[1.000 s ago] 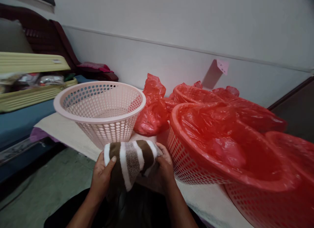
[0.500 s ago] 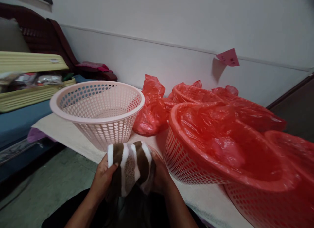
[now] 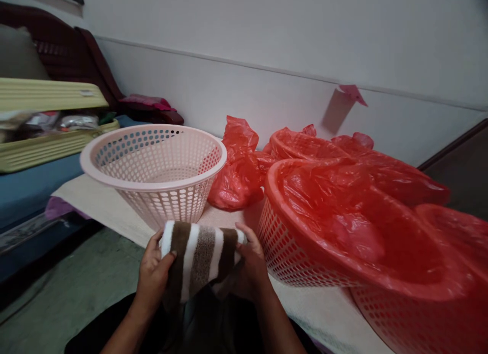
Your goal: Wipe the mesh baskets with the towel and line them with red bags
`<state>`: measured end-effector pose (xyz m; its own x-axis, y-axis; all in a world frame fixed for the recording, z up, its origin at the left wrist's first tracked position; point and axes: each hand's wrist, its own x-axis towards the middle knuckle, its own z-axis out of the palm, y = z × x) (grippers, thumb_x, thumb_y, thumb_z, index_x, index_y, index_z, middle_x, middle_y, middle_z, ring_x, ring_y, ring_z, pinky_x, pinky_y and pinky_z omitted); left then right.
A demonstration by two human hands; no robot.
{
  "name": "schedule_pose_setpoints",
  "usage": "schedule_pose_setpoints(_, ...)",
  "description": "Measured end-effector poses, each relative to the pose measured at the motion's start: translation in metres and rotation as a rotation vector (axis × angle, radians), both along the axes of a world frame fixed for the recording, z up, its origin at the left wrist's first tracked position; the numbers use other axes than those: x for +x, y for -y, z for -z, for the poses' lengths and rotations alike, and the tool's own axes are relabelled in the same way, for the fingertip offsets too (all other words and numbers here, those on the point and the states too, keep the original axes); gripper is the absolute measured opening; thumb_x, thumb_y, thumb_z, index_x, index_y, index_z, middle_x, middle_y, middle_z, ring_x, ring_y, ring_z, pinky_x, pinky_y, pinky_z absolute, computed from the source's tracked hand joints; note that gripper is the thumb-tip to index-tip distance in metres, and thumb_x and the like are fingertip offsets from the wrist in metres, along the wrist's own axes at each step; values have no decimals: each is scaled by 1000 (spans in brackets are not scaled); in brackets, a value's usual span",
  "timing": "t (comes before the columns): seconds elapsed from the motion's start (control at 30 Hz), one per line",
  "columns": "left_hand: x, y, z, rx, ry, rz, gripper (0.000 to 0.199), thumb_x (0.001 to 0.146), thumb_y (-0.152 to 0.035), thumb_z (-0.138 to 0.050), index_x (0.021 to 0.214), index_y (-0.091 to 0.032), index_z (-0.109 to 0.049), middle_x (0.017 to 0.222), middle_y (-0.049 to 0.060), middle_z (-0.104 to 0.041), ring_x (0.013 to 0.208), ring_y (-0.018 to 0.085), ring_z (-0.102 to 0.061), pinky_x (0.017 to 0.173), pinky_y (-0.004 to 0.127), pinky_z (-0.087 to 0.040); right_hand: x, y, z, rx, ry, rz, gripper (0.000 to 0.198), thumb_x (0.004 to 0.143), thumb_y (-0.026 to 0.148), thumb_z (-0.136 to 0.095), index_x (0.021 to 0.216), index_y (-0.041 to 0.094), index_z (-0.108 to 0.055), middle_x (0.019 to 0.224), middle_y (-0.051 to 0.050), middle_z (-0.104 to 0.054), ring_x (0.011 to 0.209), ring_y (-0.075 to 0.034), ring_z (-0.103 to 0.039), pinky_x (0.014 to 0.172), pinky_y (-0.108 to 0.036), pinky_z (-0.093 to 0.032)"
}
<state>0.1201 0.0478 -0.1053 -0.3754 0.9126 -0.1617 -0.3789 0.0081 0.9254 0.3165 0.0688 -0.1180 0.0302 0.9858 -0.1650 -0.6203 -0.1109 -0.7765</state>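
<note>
Striped towel [image 3: 198, 255] lower part hangs into the dark lap area, hard to make out. Its top edge runs left-right, stripes vertical. Left hand [image 3: 152, 275] pinches its left end, thumb in front; right hand [image 3: 249, 267] clamps the right end, fingers partly hidden. Pink basket [image 3: 156, 168] just beyond the grip.

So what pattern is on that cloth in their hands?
Brown and white stripes on the cloth, seen clearly in the head view.
</note>
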Motion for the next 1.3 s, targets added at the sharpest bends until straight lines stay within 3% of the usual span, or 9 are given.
schedule_pose_setpoints(0.13,3,5,-2,42,-76,-49,79,65,-33,-80,136,-26,-48,96,3,-74,88,24,-70,73,28,-55,1,0,1,2,18,-42,26,68,18,-69,92,28,-68,89,1,-75,70,-19,-67,67,-30,-51)
schedule_pose_setpoints(0.3,1,8,3,114,-203,-88,67,72,-38,-78,133,-26,-53,112,4,-72,96,18,-66,85,21,-50,10,-4,7,45,195,-65,36,66,17,-67,100,29,-70,92,1,-75,73,-19,-65,65,-29,-48)
schedule_pose_setpoints(0.47,-3,9,3,139,-220,-115,53,74,-40,-77,123,-25,-60,121,3,-68,111,19,-61,96,21,-45,18,-9,6,200,547,-57,30,69,23,-68,98,25,-75,104,-1,-74,101,-24,-62,90,-33,-44)
schedule_pose_setpoints(0.57,-4,9,1,127,-205,-113,52,72,-41,-78,119,-24,-62,122,4,-68,118,23,-59,101,25,-43,18,-11,9,222,685,-71,17,79,34,-63,87,23,-74,89,-1,-72,90,-22,-61,82,-32,-43)
schedule_pose_setpoints(0.7,-7,9,5,97,-215,-24,51,71,-43,-79,116,-24,-64,116,6,-71,112,25,-63,94,26,-47,18,-10,16,197,952,-69,28,88,42,-55,70,22,-65,70,0,-60,71,-19,-54,67,-32,-39)
schedule_pose_setpoints(0.87,-12,8,15,108,-354,78,46,74,-43,-74,112,-19,-65,117,9,-72,115,26,-63,100,30,-45,17,0,8,458,1180,95,18,84,38,-64,93,24,-68,108,-9,-63,108,-27,-56,96,-43,-41)
schedule_pose_setpoints(0.97,-9,14,16,111,-402,162,40,79,-41,-68,113,-19,-65,122,8,-70,118,24,-62,100,29,-45,7,11,-1,626,1057,-103,46,80,42,-69,121,23,-61,126,-10,-60,121,-28,-52,106,-45,-39)
schedule_pose_setpoints(1.13,-4,23,16,80,-390,289,37,81,-40,-68,114,-23,-65,117,5,-72,114,19,-63,96,22,-45,-17,31,-7,437,946,-642,96,61,40,-87,145,26,-43,137,-9,-59,123,-30,-56,105,-43,-42)
schedule_pose_setpoints(1.3,-11,10,15,-60,-249,488,57,77,-46,-74,124,-21,-57,99,5,-75,91,18,-69,78,23,-49,-24,35,-5,244,835,-772,55,72,27,-76,125,27,-65,119,-4,-70,103,-25,-65,89,-36,-49)
